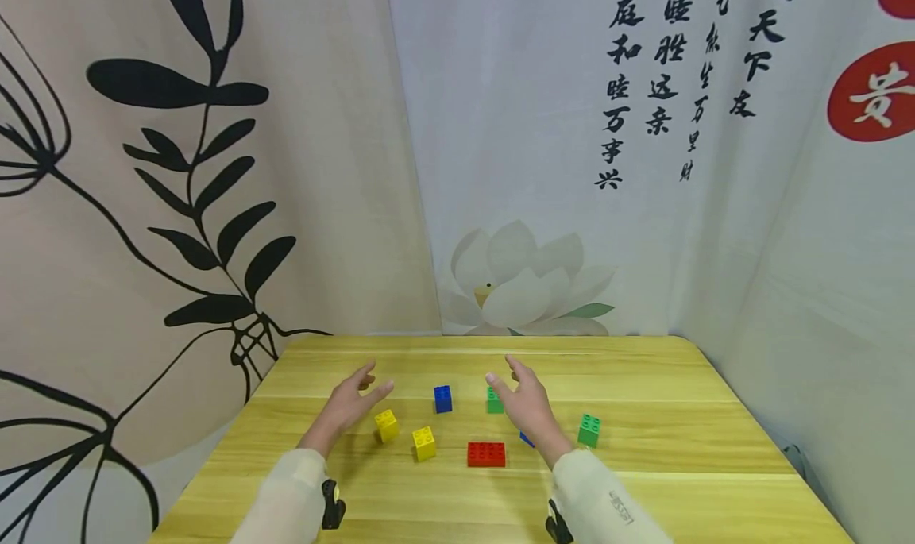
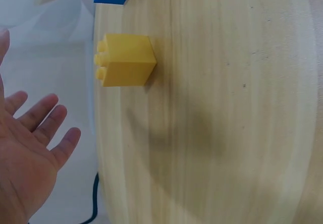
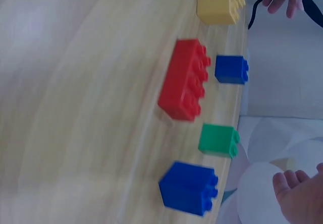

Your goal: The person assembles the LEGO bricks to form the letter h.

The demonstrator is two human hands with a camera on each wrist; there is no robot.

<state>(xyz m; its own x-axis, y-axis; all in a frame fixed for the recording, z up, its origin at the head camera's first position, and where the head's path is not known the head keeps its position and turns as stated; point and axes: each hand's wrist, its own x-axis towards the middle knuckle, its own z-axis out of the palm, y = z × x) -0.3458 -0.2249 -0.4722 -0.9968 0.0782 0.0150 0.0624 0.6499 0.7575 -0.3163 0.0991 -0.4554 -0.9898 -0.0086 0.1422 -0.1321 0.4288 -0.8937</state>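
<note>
My left hand [image 1: 349,401] hovers above the table with fingers spread and nothing in it. Nearest to it is a yellow brick [image 1: 387,426], with a second yellow brick [image 1: 424,444] to the right. My right hand [image 1: 527,405], also holding nothing, hangs over the table and partly hides a green brick [image 1: 494,401] and a blue brick [image 1: 526,438]. A longer red brick [image 1: 486,454] lies between the hands, nearer the front. Farther back stands another blue brick [image 1: 442,399]. In the left wrist view the palm [image 2: 25,158] is seen beside a yellow brick [image 2: 126,60], apart from it.
Another green brick [image 1: 589,430] stands to the right of the right forearm. The wooden table [image 1: 679,480] ends at the back against a printed curtain [image 1: 515,171]. A dark cord [image 2: 95,199] hangs beyond the table edge in the left wrist view.
</note>
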